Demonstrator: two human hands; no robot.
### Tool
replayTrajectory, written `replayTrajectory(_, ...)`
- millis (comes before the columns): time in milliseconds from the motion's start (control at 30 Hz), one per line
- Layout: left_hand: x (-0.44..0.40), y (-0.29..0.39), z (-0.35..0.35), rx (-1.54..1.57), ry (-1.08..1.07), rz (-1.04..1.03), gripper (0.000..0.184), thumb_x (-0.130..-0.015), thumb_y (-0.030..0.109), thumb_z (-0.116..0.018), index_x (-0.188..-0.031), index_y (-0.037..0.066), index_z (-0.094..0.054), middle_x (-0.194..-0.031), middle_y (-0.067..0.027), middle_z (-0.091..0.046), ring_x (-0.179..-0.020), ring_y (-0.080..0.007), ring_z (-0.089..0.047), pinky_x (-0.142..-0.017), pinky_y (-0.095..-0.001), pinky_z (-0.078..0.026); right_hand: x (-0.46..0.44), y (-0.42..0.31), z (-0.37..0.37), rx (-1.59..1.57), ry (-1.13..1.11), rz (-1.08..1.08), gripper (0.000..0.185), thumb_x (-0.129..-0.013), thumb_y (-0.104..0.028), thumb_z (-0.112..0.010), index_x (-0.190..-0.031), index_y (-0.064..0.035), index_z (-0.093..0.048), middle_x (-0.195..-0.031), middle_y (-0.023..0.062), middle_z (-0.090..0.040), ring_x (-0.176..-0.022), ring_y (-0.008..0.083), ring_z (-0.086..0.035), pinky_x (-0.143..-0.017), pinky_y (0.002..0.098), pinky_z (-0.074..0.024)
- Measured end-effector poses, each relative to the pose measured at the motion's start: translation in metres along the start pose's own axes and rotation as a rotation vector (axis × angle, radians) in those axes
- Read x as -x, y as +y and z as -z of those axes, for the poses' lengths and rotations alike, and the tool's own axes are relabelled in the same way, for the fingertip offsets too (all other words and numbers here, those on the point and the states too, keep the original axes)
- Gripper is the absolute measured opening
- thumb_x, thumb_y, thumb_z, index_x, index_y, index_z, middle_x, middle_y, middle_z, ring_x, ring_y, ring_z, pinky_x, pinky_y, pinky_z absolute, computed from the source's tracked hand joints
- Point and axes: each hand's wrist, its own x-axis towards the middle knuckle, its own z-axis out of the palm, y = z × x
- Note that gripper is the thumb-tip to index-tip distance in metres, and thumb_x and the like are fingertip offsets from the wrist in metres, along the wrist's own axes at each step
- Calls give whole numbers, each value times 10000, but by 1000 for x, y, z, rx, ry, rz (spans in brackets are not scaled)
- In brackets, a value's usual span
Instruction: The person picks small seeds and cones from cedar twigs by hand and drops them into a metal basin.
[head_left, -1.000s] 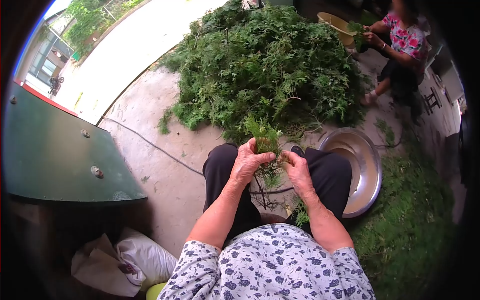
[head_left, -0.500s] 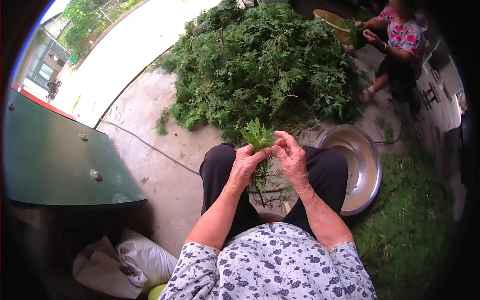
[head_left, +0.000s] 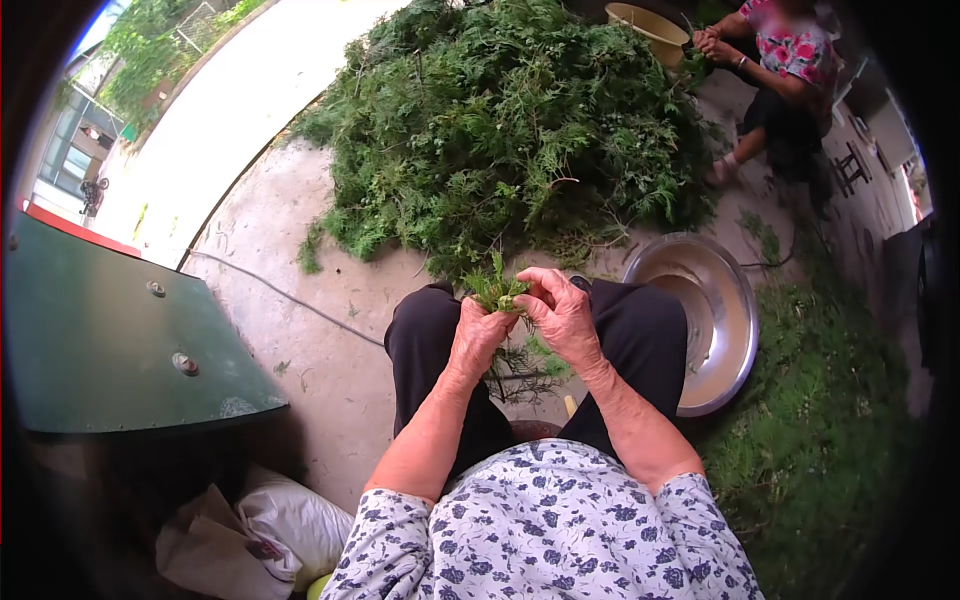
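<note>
Between my knees, my left hand is closed around a bunch of green conifer sprigs. The leafy tips stick up above the thumb, and thin dark stems hang below the fist. From the other side, my right hand pinches the same bunch, thumb and forefinger pressed on the greenery close to the left thumb. Its other fingers curl above. Beyond the hands lies a large heap of conifer branches. A steel basin sits beside my right knee.
More cut greenery covers the floor at right. A co-worker sits at the upper right beside a yellow basin. A green metal panel and white sacks are at left. A cable crosses the floor.
My right fingers have closed in on the sprigs beside my left thumb. The bunch's tips now look shorter, and a bright green piece shows below my hands. The co-worker's hands have come together.
</note>
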Motion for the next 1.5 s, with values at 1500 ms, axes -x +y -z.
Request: replayTrajectory(1500, 9, -5, -13, -13, -41, -1, 118, -825, 153, -650, -842, 38, -635, -689, 21, -588, -542, -62, -484, -472, -207, -370, 24, 12, 13, 188, 16, 114, 172, -824, -108, -618, -957, 1, -619, -779, 85, -611, -637, 177, -595, -590, 281, -472)
